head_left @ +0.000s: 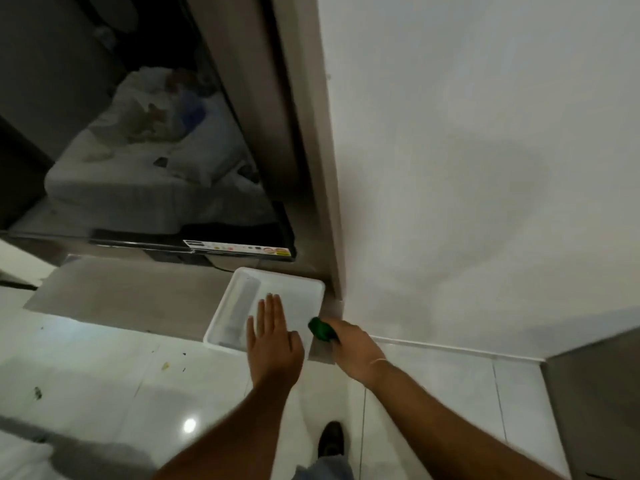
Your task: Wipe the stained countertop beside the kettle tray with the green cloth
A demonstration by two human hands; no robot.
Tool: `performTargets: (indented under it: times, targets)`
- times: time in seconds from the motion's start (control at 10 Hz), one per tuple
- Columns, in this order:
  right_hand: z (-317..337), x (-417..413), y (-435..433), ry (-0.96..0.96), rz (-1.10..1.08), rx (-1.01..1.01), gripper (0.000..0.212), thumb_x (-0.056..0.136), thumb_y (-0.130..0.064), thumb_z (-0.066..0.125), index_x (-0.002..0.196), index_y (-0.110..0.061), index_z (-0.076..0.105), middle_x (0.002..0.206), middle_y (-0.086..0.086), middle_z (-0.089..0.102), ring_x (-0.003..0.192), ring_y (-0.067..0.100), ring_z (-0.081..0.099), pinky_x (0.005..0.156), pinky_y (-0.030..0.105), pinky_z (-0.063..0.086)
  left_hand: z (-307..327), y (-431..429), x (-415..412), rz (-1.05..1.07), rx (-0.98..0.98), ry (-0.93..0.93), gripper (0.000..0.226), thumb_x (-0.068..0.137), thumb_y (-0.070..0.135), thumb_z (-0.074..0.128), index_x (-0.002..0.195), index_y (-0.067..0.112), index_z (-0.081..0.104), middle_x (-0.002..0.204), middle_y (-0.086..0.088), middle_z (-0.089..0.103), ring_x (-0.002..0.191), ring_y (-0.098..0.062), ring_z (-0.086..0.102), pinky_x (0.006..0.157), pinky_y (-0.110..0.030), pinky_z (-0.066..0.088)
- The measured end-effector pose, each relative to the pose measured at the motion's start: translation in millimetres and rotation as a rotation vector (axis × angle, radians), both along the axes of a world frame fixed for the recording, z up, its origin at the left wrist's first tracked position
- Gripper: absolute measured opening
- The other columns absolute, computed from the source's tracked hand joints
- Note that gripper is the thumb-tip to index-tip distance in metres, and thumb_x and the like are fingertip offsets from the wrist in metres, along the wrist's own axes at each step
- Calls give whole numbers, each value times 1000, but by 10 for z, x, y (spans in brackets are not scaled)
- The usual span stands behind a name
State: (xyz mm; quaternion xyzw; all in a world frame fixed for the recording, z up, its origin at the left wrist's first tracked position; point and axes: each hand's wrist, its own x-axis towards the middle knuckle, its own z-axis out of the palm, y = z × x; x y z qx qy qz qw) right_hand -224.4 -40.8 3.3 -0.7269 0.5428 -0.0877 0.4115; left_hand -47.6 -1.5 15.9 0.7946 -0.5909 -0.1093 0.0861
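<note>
Green cloth (321,328), white tray (277,278), grey countertop (131,292), white wall (485,133)

A dark glossy television (145,133) fills the upper left of the frame, reflecting a rumpled white bed, with a white wall (485,168) at right, pale floor tiles (104,375) along the bottom bearing scattered specks, and a dark shoe (330,438) at bottom centre.

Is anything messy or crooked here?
Yes. The white plastic tray sits crooked, with its near corner sticking out past the edge of the grey countertop. Dark specks and a yellowish crumb lie on the white tiled floor. The right hand grips a green cloth; the left hand is flat over the tray.
</note>
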Motion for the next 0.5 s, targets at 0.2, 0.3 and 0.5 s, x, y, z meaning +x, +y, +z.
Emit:
performTargets:
  times: [0.2, 0.3, 0.5]
  targets:
    - [-170, 1167, -312, 101, -97, -47, 64, 97, -17, 58, 153, -36, 33, 150, 2, 49, 128, 31, 56, 111, 43, 43, -103, 116, 756, 66, 0, 83, 78, 96, 36, 26, 168, 13, 7, 177, -8, 9, 164, -23, 4, 134, -49, 6]
    - [-470, 1457, -340, 94, -28, 7, 66, 97, -26, 60, 154, -39, 30, 163, 4, 27, 143, 33, 37, 120, 48, 28, -258, 147, 976, 33, -3, 61, 77, 96, 37, 24, 168, 14, 8, 177, -7, 10, 164, -21, 5, 134, -49, 8]
    - [-839, 1609, 19, 147, 95, -161, 69, 102, -24, 49, 161, -22, 13, 169, 4, -1, 155, 30, 1, 125, 48, 7, -514, 273, 1134, -83, 51, 87, 76, 99, 31, 36, 168, 16, 9, 177, -6, 12, 164, -21, 7, 133, -49, 15]
